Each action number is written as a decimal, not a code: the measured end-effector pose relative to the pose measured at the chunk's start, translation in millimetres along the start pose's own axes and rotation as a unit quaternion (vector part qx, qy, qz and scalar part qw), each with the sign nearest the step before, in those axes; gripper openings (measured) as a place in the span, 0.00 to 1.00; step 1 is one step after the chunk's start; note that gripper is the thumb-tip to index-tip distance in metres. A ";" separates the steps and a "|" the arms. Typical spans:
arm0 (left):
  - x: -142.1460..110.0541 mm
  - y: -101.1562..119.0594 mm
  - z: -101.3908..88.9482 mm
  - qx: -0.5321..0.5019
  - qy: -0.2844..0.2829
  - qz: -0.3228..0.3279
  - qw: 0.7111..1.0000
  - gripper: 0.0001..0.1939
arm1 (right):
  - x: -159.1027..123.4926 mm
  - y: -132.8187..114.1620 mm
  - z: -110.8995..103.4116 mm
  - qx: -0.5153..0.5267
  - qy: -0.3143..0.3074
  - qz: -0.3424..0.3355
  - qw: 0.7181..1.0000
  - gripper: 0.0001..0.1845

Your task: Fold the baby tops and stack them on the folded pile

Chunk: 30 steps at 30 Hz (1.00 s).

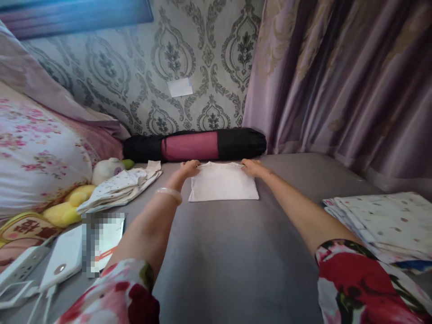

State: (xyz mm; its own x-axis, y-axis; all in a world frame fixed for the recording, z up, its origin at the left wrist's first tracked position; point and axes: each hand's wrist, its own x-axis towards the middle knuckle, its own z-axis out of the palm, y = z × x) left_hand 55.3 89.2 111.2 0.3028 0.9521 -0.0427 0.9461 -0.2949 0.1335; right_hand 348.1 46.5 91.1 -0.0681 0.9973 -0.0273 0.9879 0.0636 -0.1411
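Note:
A small white shirt (223, 183) lies folded in half on the grey bed surface (216, 252), its neckline at the far side and a straight fold towards me. My left hand (191, 168) pinches its far left corner, and a pale bangle circles that wrist. At the far right corner, my right hand (251, 168) has its fingers closed on the fabric. Both arms reach straight forward, and the fingertips are partly hidden.
Behind the shirt lies a black and pink rolled bag (191, 146) against the wall. Left are folded baby clothes (126, 182), yellow plush toys (67, 207), a phone (108, 240), a white power bank (65, 254) and a power strip (25, 265). Right lies folded patterned cloth (388, 220).

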 end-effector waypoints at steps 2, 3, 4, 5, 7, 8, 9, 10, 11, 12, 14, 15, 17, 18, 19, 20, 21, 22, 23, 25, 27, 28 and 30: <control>-9.5 2.6 -18.7 -0.003 -0.009 0.011 1.000 0.17 | -7.2 1.6 -14.0 -0.001 0.024 -0.014 1.000 0.17; -14.5 4.1 -27.7 -0.003 -0.008 0.013 1.000 0.16 | -11.2 2.6 -21.4 -0.001 0.040 -0.023 0.999 0.17; -19.6 5.6 -36.1 -0.003 0.003 0.018 1.000 0.15 | -15.6 3.8 -28.8 -0.001 0.056 -0.032 0.998 0.17; -24.6 7.1 -43.5 -0.003 0.021 0.022 1.000 0.15 | -20.2 5.1 -35.9 0.000 0.073 -0.042 0.996 0.16; -34.0 9.7 -54.4 -0.006 0.076 0.033 0.997 0.15 | -30.6 7.5 -47.7 0.003 0.113 -0.068 0.991 0.17; -38.3 10.5 -57.3 -0.007 0.107 0.039 0.993 0.15 | -36.3 8.5 -51.7 0.004 0.137 -0.084 0.987 0.16; -42.4 10.9 -58.2 -0.009 0.137 0.045 0.989 0.16 | -42.2 9.3 -53.9 0.004 0.161 -0.101 0.982 0.16; -46.5 10.8 -57.1 -0.009 0.164 0.052 0.985 0.16 | -48.5 9.8 -54.1 0.002 0.184 -0.119 0.976 0.16; -50.7 10.2 -53.9 -0.008 0.185 0.059 0.981 0.16 | -55.0 10.1 -52.3 -0.001 0.203 -0.136 0.970 0.17; -55.3 9.0 -48.9 -0.008 0.199 0.070 0.977 0.16 | -61.7 10.2 -48.7 -0.005 0.218 -0.151 0.964 0.17; -66.6 5.6 -34.5 -0.009 0.211 0.094 0.973 0.17 | -75.6 10.3 -36.8 -0.013 0.232 -0.175 0.957 0.17; -73.5 3.6 -25.9 -0.009 0.211 0.106 0.972 0.18 | -82.8 10.4 -29.4 -0.015 0.233 -0.185 0.955 0.17; -89.4 -0.3 -7.9 -0.010 0.210 0.126 0.970 0.18 | -97.5 10.8 -13.9 -0.015 0.227 -0.205 0.952 0.17; -97.9 -2.0 0.8 -0.010 0.209 0.135 0.969 0.17 | -105.0 11.0 -6.5 -0.014 0.223 -0.215 0.951 0.17; -106.2 -3.4 9.0 -0.011 0.209 0.144 0.967 0.17 | -112.5 11.2 0.3 -0.013 0.219 -0.225 0.949 0.17; -114.1 -4.6 16.6 -0.013 0.210 0.151 0.966 0.17 | -119.8 11.2 6.5 -0.011 0.217 -0.234 0.948 0.17; -121.4 -5.6 23.6 -0.015 0.211 0.156 0.965 0.17 | -126.9 11.2 12.0 -0.010 0.216 -0.242 0.946 0.17; -128.0 -6.4 29.9 -0.017 0.214 0.161 0.963 0.17 | -133.7 10.9 16.9 -0.009 0.216 -0.250 0.944 0.17; -133.7 -7.1 35.6 -0.019 0.216 0.165 0.962 0.17 | -140.0 10.6 21.5 -0.010 0.215 -0.257 0.942 0.16; -143.5 -8.1 45.5 -0.022 0.221 0.177 0.959 0.17 | -151.1 9.5 29.7 -0.013 0.212 -0.266 0.940 0.16; -151.8 -8.7 53.5 -0.021 0.219 0.194 0.956 0.17 | -159.9 8.2 37.3 -0.019 0.203 -0.272 0.940 0.18; -155.7 -8.8 56.8 -0.019 0.215 0.202 0.955 0.18 | -163.6 7.6 41.0 -0.023 0.196 -0.275 0.941 0.19; -163.8 -8.6 62.2 -0.013 0.199 0.213 0.956 0.20 | -169.7 6.5 48.2 -0.031 0.180 -0.277 0.943 0.21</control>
State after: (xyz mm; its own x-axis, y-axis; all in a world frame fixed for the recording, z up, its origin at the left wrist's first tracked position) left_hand 4.7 -69.2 55.5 0.5886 0.7023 0.4004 0.7413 -0.6665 0.0792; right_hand 359.4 -124.0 47.1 -0.5361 0.7575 0.3726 0.8213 0.5701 0.0227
